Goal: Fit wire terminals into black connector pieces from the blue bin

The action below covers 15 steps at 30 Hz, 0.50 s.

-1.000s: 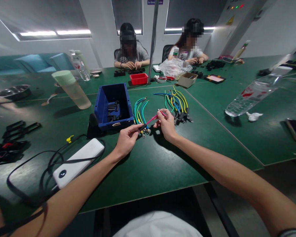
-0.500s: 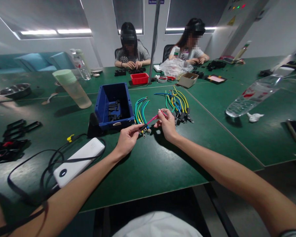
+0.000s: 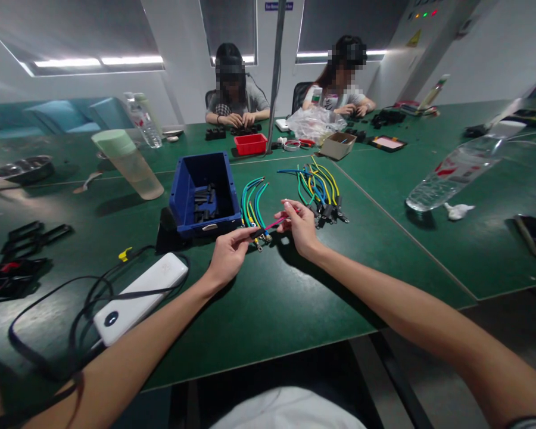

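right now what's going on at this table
A person holds a red wire between both hands over the green table: the left hand pinches its dark end, the right hand grips the other end. Just beyond lie a bundle of green and yellow wires, a second bundle with black ends, and a blue bin holding black parts. Two other people work at the far side.
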{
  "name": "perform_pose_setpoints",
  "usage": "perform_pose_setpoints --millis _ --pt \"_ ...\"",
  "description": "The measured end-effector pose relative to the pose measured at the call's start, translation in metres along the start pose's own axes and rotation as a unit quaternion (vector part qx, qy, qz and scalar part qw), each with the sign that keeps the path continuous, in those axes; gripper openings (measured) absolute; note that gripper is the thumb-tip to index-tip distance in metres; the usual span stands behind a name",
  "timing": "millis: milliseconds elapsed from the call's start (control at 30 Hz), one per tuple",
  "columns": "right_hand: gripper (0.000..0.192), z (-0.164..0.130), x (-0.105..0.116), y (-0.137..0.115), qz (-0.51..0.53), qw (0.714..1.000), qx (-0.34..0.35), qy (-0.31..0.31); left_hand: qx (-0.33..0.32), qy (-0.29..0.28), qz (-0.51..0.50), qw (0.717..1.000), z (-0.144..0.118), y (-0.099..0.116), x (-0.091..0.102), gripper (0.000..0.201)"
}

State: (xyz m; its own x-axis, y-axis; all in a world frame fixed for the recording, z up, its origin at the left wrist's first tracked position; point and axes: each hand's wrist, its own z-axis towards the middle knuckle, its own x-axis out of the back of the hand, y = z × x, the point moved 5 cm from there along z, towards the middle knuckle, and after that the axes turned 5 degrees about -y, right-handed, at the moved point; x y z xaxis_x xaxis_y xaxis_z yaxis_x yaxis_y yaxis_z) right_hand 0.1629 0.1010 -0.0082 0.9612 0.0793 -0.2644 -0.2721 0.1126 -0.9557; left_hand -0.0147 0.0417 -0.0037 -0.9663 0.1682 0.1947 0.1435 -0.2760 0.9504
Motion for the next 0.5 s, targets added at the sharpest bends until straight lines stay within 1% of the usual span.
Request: perform_pose_setpoints --millis 133,267,367,500 --pt "0.038 0.001 0.001 0.003 0.027 1.000 -0.015 0.006 0.000 0.001 0.003 1.000 0.000 0.000 0.000 0.036" --pt "0.037 0.001 -0.001 0.005 0.055 0.998 -0.027 0.008 0.009 0.009 -0.021 1.000 0.001 -0.001 0.000 0.031" --pt "0.036 -0.001 -0.005 0.004 0.055 0.998 -0.025 -0.014 0.024 0.022 -0.053 0.998 0.002 -0.001 0.000 0.030" --pt "0.033 -0.005 -0.013 0.000 0.028 0.998 -0.002 -0.057 0.036 0.027 -0.080 0.996 0.001 -0.001 -0.002 0.031"
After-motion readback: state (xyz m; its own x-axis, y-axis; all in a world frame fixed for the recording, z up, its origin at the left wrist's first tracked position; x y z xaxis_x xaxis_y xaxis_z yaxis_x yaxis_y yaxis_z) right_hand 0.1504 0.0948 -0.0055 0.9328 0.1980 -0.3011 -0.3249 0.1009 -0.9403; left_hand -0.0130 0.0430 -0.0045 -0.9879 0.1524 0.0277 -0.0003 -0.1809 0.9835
